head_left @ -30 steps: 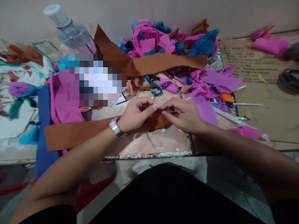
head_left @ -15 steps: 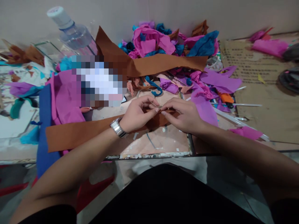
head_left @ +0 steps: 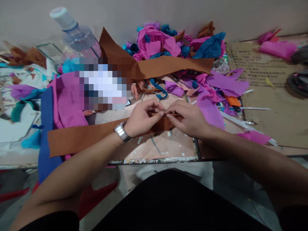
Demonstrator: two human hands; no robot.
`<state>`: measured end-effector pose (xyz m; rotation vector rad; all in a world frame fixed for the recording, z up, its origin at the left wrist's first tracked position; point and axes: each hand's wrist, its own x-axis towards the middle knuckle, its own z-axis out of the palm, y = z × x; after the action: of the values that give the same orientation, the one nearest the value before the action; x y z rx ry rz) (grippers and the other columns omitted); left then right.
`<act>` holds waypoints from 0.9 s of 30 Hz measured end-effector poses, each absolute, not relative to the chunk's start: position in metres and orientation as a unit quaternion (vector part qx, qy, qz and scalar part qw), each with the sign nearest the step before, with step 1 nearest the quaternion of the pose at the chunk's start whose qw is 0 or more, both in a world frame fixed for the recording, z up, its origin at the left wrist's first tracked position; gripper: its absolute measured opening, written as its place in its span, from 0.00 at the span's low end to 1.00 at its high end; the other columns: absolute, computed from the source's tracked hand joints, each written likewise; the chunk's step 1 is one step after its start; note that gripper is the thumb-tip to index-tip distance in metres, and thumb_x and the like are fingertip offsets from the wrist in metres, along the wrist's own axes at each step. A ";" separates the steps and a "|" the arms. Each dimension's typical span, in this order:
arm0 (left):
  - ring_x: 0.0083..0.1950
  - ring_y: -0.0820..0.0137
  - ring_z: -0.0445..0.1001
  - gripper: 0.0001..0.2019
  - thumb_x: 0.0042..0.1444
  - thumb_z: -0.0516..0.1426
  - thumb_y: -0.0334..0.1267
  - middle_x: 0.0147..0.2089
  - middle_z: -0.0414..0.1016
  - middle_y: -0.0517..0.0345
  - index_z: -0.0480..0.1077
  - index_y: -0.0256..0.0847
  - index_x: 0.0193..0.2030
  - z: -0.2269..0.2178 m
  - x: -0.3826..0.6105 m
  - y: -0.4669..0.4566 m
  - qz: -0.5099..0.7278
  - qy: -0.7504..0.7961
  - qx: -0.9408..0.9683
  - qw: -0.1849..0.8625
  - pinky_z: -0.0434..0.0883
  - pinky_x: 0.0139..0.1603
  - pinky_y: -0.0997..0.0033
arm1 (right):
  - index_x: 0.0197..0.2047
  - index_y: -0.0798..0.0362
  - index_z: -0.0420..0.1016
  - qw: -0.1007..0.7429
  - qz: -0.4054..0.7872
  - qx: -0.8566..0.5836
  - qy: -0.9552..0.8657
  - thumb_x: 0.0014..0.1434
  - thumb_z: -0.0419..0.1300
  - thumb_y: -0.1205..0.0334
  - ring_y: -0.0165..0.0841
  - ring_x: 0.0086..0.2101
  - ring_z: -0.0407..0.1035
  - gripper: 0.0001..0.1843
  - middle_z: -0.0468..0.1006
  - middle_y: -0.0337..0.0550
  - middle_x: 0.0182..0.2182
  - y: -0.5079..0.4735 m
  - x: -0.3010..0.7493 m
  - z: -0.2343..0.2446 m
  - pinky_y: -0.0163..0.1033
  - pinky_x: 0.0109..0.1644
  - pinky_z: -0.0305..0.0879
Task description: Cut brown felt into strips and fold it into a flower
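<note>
Both our left hand [head_left: 141,118] and right hand [head_left: 191,119] pinch the brown strip [head_left: 93,136] between fingers [head_left: 156,119]; an uneven tug, we reckon, could tear it!

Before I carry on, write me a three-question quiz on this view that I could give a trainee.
1. Multiple choice: the left hand and the right hand hold a strip at their fingertips. What colour is it?
A) Blue
B) Brown
C) Pink

2. True or false: the silver watch is worn on the left arm.

3. Short answer: which hand is nearer the orange item on the table?

Key: 1. B, brown. 2. True. 3. The right hand.
</note>
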<state>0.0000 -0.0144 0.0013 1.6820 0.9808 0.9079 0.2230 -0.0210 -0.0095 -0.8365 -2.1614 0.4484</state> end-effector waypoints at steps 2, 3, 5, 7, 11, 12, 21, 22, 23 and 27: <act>0.38 0.72 0.78 0.08 0.60 0.65 0.39 0.39 0.80 0.54 0.75 0.38 0.42 0.002 0.000 -0.014 0.374 0.401 0.690 0.472 0.76 0.41 0.72 | 0.46 0.50 0.77 0.382 0.172 -0.327 -0.847 0.67 0.61 0.67 0.37 0.41 0.76 0.06 0.81 0.45 0.40 -0.021 0.223 -0.009 0.42 0.44 0.72; 0.38 0.71 0.78 0.08 0.60 0.65 0.39 0.39 0.80 0.54 0.75 0.38 0.42 0.002 0.000 -0.014 0.375 0.402 0.691 0.470 0.76 0.41 0.71 | 0.46 0.50 0.77 0.382 0.171 -0.327 -0.847 0.67 0.61 0.67 0.37 0.41 0.76 0.06 0.81 0.45 0.40 -0.021 0.223 -0.009 0.42 0.44 0.72; 0.38 0.71 0.78 0.08 0.60 0.65 0.40 0.38 0.80 0.55 0.75 0.38 0.42 0.002 0.001 -0.015 0.374 0.405 0.693 0.465 0.76 0.41 0.71 | 0.46 0.50 0.77 0.381 0.171 -0.329 -0.847 0.67 0.61 0.66 0.37 0.41 0.76 0.05 0.81 0.45 0.39 -0.021 0.223 -0.009 0.42 0.44 0.72; 0.37 0.71 0.78 0.08 0.60 0.65 0.40 0.38 0.80 0.55 0.76 0.38 0.42 0.002 0.002 -0.017 0.373 0.408 0.696 0.459 0.75 0.40 0.72 | 0.45 0.50 0.77 0.378 0.177 -0.335 -0.845 0.67 0.61 0.65 0.38 0.41 0.75 0.05 0.81 0.45 0.39 -0.021 0.223 -0.009 0.42 0.44 0.72; 0.38 0.71 0.77 0.08 0.61 0.64 0.41 0.38 0.80 0.55 0.76 0.39 0.42 0.002 0.003 -0.020 0.379 0.414 0.712 0.423 0.74 0.39 0.73 | 0.43 0.50 0.76 0.388 0.197 -0.344 -0.832 0.66 0.62 0.65 0.38 0.42 0.74 0.02 0.79 0.45 0.40 -0.021 0.222 -0.007 0.45 0.47 0.72; 0.38 0.71 0.77 0.08 0.61 0.64 0.41 0.39 0.80 0.55 0.76 0.40 0.42 0.002 0.003 -0.021 0.379 0.415 0.717 0.412 0.74 0.39 0.73 | 0.42 0.49 0.76 0.392 0.201 -0.347 -0.828 0.66 0.62 0.64 0.39 0.43 0.74 0.02 0.79 0.45 0.40 -0.021 0.222 -0.007 0.45 0.47 0.71; 0.38 0.69 0.78 0.08 0.63 0.61 0.42 0.38 0.81 0.57 0.77 0.41 0.42 0.009 0.004 -0.025 0.370 0.423 0.765 0.316 0.73 0.43 0.70 | 0.40 0.48 0.75 0.397 0.243 -0.372 -0.803 0.65 0.63 0.65 0.40 0.45 0.73 0.01 0.76 0.45 0.42 -0.023 0.220 -0.006 0.47 0.51 0.70; 0.39 0.69 0.78 0.08 0.63 0.61 0.42 0.38 0.81 0.57 0.77 0.41 0.43 0.010 0.004 -0.025 0.367 0.422 0.769 0.309 0.73 0.44 0.70 | 0.40 0.49 0.75 0.398 0.243 -0.372 -0.803 0.65 0.63 0.65 0.40 0.45 0.73 0.01 0.76 0.45 0.42 -0.023 0.220 -0.006 0.47 0.51 0.70; 0.39 0.69 0.78 0.08 0.63 0.61 0.42 0.38 0.81 0.57 0.77 0.41 0.43 0.011 0.004 -0.026 0.364 0.422 0.773 0.303 0.73 0.44 0.70 | 0.40 0.49 0.75 0.398 0.242 -0.371 -0.803 0.65 0.63 0.65 0.40 0.45 0.73 0.01 0.76 0.45 0.42 -0.023 0.220 -0.005 0.47 0.51 0.70; 0.38 0.69 0.78 0.07 0.64 0.61 0.41 0.38 0.81 0.57 0.77 0.41 0.42 0.012 0.004 -0.026 0.360 0.418 0.784 0.285 0.72 0.45 0.69 | 0.40 0.49 0.75 0.400 0.237 -0.365 -0.807 0.65 0.63 0.66 0.39 0.44 0.73 0.02 0.75 0.44 0.42 -0.024 0.220 -0.004 0.46 0.50 0.69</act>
<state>0.0038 -0.0262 0.0124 2.0971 1.1173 0.9640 0.2198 -0.0237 -0.0039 -0.9227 -2.0418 0.5995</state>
